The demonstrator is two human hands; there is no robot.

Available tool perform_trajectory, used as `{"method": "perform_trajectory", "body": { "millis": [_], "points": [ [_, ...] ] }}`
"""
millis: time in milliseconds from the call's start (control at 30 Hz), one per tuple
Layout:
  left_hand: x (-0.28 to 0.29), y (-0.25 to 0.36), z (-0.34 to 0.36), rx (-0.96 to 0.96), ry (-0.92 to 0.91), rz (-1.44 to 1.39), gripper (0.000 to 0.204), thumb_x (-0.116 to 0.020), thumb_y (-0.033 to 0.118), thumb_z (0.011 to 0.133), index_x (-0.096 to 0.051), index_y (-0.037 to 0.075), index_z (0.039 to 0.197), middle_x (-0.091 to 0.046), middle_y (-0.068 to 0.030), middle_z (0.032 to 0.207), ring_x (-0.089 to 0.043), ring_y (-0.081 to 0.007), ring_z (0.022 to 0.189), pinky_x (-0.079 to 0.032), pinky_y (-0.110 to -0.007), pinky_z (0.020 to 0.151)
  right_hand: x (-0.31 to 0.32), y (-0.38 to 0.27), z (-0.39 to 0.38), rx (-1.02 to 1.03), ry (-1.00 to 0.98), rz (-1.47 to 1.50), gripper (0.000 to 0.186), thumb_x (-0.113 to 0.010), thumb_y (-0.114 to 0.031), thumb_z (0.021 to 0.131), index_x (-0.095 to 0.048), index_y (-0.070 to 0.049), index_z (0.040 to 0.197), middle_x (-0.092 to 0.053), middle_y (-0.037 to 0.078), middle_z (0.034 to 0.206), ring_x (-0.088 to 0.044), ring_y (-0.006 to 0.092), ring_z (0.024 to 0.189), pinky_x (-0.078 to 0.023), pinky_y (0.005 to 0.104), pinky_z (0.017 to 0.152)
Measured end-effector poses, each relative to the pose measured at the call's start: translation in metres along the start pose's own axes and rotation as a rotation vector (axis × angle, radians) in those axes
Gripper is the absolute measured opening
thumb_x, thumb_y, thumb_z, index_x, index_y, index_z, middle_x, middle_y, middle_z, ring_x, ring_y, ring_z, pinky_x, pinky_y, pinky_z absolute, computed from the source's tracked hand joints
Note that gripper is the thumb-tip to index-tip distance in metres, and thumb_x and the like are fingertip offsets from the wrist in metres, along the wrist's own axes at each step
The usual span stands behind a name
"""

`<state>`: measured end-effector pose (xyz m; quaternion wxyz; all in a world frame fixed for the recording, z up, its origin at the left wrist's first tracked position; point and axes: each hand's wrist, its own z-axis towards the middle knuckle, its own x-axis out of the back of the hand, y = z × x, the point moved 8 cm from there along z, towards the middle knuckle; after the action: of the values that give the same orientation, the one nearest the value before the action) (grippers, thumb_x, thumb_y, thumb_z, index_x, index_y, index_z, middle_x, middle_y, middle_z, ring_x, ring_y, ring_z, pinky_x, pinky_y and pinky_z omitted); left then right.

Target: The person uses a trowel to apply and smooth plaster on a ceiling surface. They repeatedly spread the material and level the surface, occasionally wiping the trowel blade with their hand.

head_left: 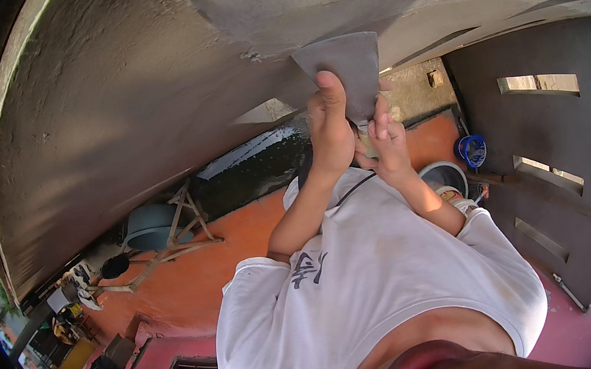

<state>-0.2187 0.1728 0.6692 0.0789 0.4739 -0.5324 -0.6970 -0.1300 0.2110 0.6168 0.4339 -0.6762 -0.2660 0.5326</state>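
Grey wall [118, 118] ahead. We grasp the scraper [345, 60]: left hand [332, 132] on blade [362, 77], right hand [391, 145] around handle [368, 148].

We see scraper blade [349, 67]: smooth, matt grey metal. Grey-brown wall [109, 111]: rough, cement-like. We note white shirt [394, 268]: matt cloth. Trestle [171, 254]: bare wood. Basin [150, 228]: smooth plastic.

I see open room between the bare right hand [392, 147] and the dark, flat slotted panel [553, 119] | rough grey concrete surface [125, 117] blocks me beyond the flared grey metal scraper [351, 67]
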Motion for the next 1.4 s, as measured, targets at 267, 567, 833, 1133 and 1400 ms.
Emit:
{"method": "perform_trajectory", "body": {
  "millis": [267,567,833,1133,1400],
  "points": [
    [0.000,0.001,0.004,0.007,-0.054,0.005,0.082,-0.026,0.066,0.099,-0.059,-0.009,0.094,-0.061,-0.0119,0.065,-0.056,-0.0132,0.053,-0.049,-0.027,0.052,0.006,0.005,0.002,0.078,0.118,-0.004,0.032,-0.046,-0.026,0.105,-0.042,-0.007,0.080,-0.043,0.001,0.067,-0.037,0.0075,0.052,-0.025,0.0214,0.042],
    [0.003,0.052,-0.002,-0.204,-0.065,-0.087,0.081,-0.027,0.066,0.098,-0.059,-0.007,0.094,-0.060,-0.0099,0.060,-0.059,-0.0130,0.054,-0.050,-0.026,0.052,-0.044,-0.037,0.025,0.214,-0.062,-0.116,0.032,-0.048,-0.019,0.104,-0.040,-0.006,0.075,-0.033,-0.003,0.062,-0.037,0.0081,0.052,-0.026,0.0227,0.043],
    [-0.002,0.042,0.000,-0.097,-0.021,0.020,0.084,-0.025,0.066,0.099,-0.064,-0.008,0.088,-0.058,-0.0060,0.058,-0.055,-0.0112,0.050,-0.046,-0.024,0.049,-0.033,-0.031,0.017,0.152,-0.025,-0.109,0.038,-0.048,-0.029,0.104,-0.037,-0.009,0.074,-0.035,-0.003,0.066,-0.037,0.0081,0.056,-0.024,0.0221,0.042],
    [-0.004,0.046,0.000,-0.080,-0.036,0.079,0.088,-0.023,0.074,0.094,-0.060,-0.006,0.083,-0.056,-0.0061,0.054,-0.054,-0.0122,0.046,-0.050,-0.026,0.051,-0.034,-0.031,0.017,0.109,0.007,-0.106,0.035,-0.049,-0.030,0.103,-0.037,-0.010,0.077,-0.036,-0.003,0.068,-0.038,0.0083,0.056,-0.029,0.0221,0.042],
    [-0.007,0.044,0.001,-0.116,-0.007,0.063,0.086,-0.023,0.070,0.097,-0.061,-0.006,0.083,-0.055,-0.0058,0.052,-0.055,-0.0113,0.047,-0.049,-0.026,0.050,-0.026,-0.024,0.010,-0.006,0.012,-0.120,0.034,-0.044,-0.031,0.105,-0.038,-0.009,0.079,-0.044,0.001,0.068,-0.040,0.0088,0.050,-0.029,0.0224,0.041]
  ]
}}
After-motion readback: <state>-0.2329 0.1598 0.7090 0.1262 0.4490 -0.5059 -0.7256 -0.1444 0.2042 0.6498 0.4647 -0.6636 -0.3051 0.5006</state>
